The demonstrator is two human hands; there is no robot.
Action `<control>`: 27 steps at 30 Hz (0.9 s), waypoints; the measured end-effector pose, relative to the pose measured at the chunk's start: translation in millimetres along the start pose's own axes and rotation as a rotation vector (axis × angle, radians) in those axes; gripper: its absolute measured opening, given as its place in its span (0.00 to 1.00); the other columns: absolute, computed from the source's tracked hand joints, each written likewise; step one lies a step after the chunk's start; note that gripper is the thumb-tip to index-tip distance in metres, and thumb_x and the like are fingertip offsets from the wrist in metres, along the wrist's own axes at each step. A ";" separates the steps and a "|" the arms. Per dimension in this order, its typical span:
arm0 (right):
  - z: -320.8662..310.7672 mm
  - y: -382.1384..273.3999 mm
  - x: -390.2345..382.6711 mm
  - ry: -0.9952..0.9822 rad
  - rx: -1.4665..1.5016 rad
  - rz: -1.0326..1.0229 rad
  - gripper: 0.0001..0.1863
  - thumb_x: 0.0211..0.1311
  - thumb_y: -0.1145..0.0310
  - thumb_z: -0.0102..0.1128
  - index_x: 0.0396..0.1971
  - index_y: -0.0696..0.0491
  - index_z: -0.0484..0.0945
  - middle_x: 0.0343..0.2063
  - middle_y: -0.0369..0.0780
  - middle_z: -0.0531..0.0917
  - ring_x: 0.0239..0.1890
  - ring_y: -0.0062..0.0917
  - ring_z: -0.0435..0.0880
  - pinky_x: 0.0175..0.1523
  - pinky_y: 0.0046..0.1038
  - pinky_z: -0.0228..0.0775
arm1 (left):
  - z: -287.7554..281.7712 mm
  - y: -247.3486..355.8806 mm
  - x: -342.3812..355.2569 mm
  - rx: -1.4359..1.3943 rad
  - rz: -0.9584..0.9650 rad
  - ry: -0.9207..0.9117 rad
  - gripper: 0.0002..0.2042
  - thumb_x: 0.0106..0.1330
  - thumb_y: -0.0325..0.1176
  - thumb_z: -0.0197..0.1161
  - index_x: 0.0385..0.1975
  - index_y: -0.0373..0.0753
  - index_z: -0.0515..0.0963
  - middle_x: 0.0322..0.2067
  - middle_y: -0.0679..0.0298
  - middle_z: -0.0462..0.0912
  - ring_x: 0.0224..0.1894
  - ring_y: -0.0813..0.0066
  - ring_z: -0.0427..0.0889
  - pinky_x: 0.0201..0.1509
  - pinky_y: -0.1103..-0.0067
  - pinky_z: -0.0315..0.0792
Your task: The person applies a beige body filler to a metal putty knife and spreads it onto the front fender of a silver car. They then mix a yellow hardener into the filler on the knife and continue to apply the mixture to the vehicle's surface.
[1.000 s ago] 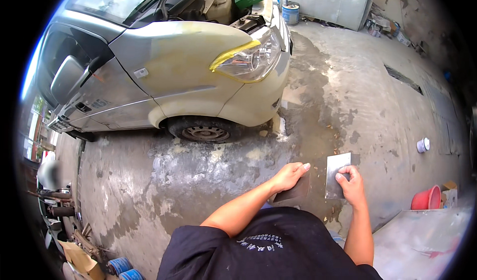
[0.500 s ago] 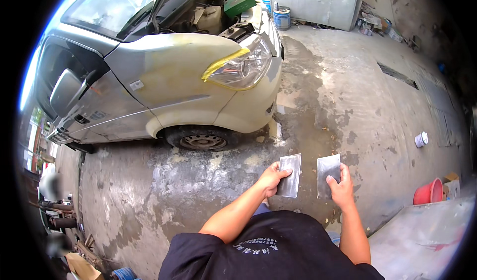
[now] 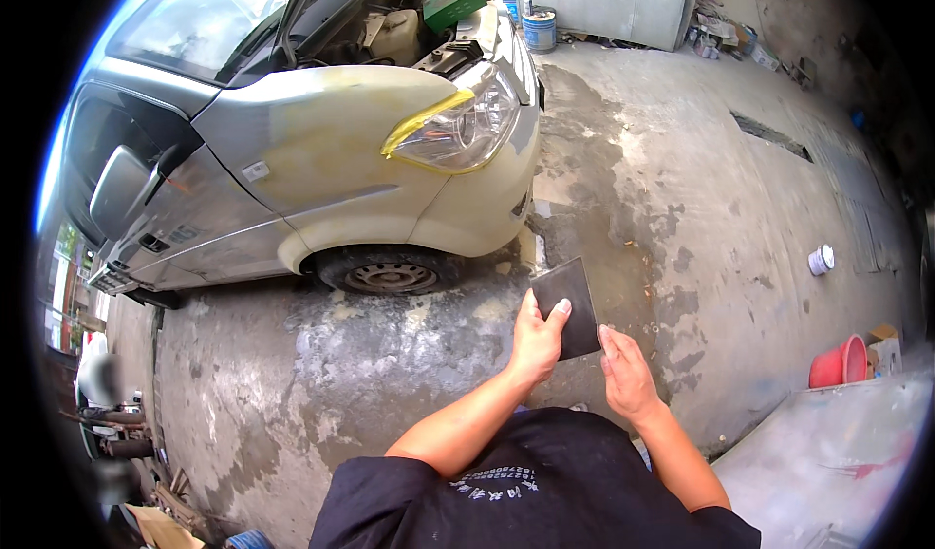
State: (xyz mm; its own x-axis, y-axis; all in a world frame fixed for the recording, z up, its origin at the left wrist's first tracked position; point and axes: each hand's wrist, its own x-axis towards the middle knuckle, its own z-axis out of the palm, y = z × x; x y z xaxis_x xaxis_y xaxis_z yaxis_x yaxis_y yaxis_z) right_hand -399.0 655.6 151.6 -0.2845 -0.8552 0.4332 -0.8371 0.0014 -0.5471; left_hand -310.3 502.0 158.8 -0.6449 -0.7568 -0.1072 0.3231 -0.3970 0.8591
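A thin, dark rectangular plate [image 3: 568,307] is tilted in front of my body, between my two hands. My left hand [image 3: 542,340] is closed round its left side, thumb flat on the face and fingers behind. Beside the plate's lower right corner, my right hand [image 3: 631,378] has its fingers pressed together, fingertips at the plate's edge. What the right hand grips is hidden from this angle, and no second plate shows. Ahead to the left stands a car [image 3: 321,159] with a patchy, sanded-looking front fender and yellow tape [image 3: 424,123] along the headlight [image 3: 467,130].
The car's hood is up, with a green box [image 3: 454,5] over the engine bay. A blue bucket [image 3: 539,33] stands beyond. On the right are a small white can [image 3: 821,260], a red basin [image 3: 840,362] and a pale panel [image 3: 828,452]. Clutter lines the lower left.
Each hand held a separate grey plate half a second ago. My hands have come together, the left plate has tilted and looks darker, and the right plate is out of sight.
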 end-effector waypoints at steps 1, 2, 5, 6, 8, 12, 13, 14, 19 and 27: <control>-0.1 9.3 -9.0 -0.071 -0.113 -0.027 0.22 0.60 0.81 0.50 0.56 0.61 0.70 0.50 0.52 0.76 0.51 0.44 0.76 0.58 0.36 0.68 | 2.8 6.4 2.4 -0.022 0.015 -0.023 0.14 0.67 0.23 0.54 0.51 0.36 0.65 0.47 0.61 0.76 0.48 0.77 0.75 0.52 0.77 0.72; 1.0 16.8 -16.8 -0.143 -0.225 -0.051 0.22 0.59 0.82 0.50 0.56 0.60 0.70 0.49 0.52 0.76 0.50 0.44 0.77 0.57 0.35 0.69 | 8.6 16.2 4.4 -0.105 -0.013 -0.046 0.14 0.68 0.24 0.54 0.52 0.36 0.65 0.49 0.61 0.75 0.49 0.76 0.75 0.54 0.78 0.71; 1.2 27.0 -32.5 -0.003 0.048 0.305 0.21 0.59 0.78 0.52 0.54 0.59 0.72 0.45 0.51 0.79 0.47 0.42 0.80 0.53 0.33 0.71 | 14.1 29.5 14.0 -0.078 -0.013 -0.133 0.17 0.66 0.24 0.55 0.54 0.36 0.65 0.49 0.60 0.75 0.49 0.74 0.76 0.54 0.75 0.72; -12.5 20.1 -24.0 0.070 0.161 0.597 0.20 0.59 0.73 0.55 0.52 0.59 0.73 0.41 0.51 0.80 0.44 0.39 0.82 0.49 0.30 0.72 | 12.1 37.4 14.6 -0.087 -0.091 -0.155 0.17 0.67 0.24 0.54 0.54 0.36 0.65 0.49 0.60 0.76 0.49 0.73 0.76 0.54 0.74 0.72; -38.7 19.5 -12.1 0.124 0.537 0.675 0.18 0.62 0.65 0.58 0.48 0.60 0.73 0.38 0.42 0.81 0.40 0.25 0.80 0.47 0.25 0.71 | 9.8 49.6 12.3 -0.073 -0.274 -0.177 0.16 0.67 0.24 0.52 0.55 0.36 0.65 0.48 0.59 0.76 0.48 0.69 0.79 0.54 0.71 0.74; -56.4 14.4 -17.4 -0.301 1.036 0.537 0.23 0.62 0.52 0.61 0.42 0.59 0.73 0.35 0.32 0.79 0.38 0.12 0.74 0.44 0.18 0.67 | 21.7 31.8 10.8 -0.135 -0.483 -0.281 0.18 0.66 0.24 0.54 0.56 0.37 0.65 0.48 0.61 0.77 0.47 0.72 0.79 0.54 0.72 0.73; -53.9 13.9 -15.3 -0.360 0.980 0.512 0.22 0.63 0.52 0.60 0.41 0.58 0.73 0.35 0.31 0.78 0.37 0.12 0.74 0.44 0.18 0.66 | 26.7 26.2 8.4 -0.134 -0.511 -0.309 0.18 0.66 0.24 0.54 0.56 0.37 0.65 0.48 0.61 0.77 0.47 0.72 0.79 0.54 0.72 0.73; -47.5 24.8 -19.0 -0.296 0.934 0.524 0.21 0.64 0.52 0.59 0.39 0.57 0.73 0.33 0.31 0.78 0.36 0.12 0.73 0.42 0.18 0.66 | 31.8 21.1 5.4 -0.133 -0.539 -0.336 0.18 0.66 0.24 0.55 0.56 0.37 0.65 0.48 0.62 0.77 0.47 0.72 0.78 0.54 0.73 0.73; -66.9 61.6 -13.7 0.113 0.828 0.894 0.20 0.67 0.53 0.56 0.27 0.55 0.67 0.21 0.28 0.67 0.25 0.10 0.63 0.27 0.20 0.59 | 42.7 21.6 -8.4 -0.010 -0.449 -0.364 0.19 0.63 0.25 0.60 0.54 0.37 0.67 0.48 0.64 0.77 0.49 0.75 0.76 0.55 0.73 0.71; -72.9 52.6 -25.9 0.125 0.190 0.728 0.28 0.60 0.46 0.59 0.37 0.61 0.73 0.27 0.49 0.80 0.33 0.31 0.81 0.40 0.33 0.71 | 54.0 -0.5 -17.6 0.686 0.041 -0.364 0.12 0.67 0.25 0.53 0.50 0.34 0.69 0.40 0.58 0.80 0.43 0.76 0.77 0.50 0.77 0.70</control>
State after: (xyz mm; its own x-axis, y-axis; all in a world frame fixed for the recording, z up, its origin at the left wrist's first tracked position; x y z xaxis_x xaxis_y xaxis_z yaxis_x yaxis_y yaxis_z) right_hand -469.8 715.6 163.8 -0.7944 -0.6073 -0.0122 -0.3263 0.4434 -0.8348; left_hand -336.5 543.5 187.2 -0.8671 -0.4981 0.0006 -0.0730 0.1281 0.9891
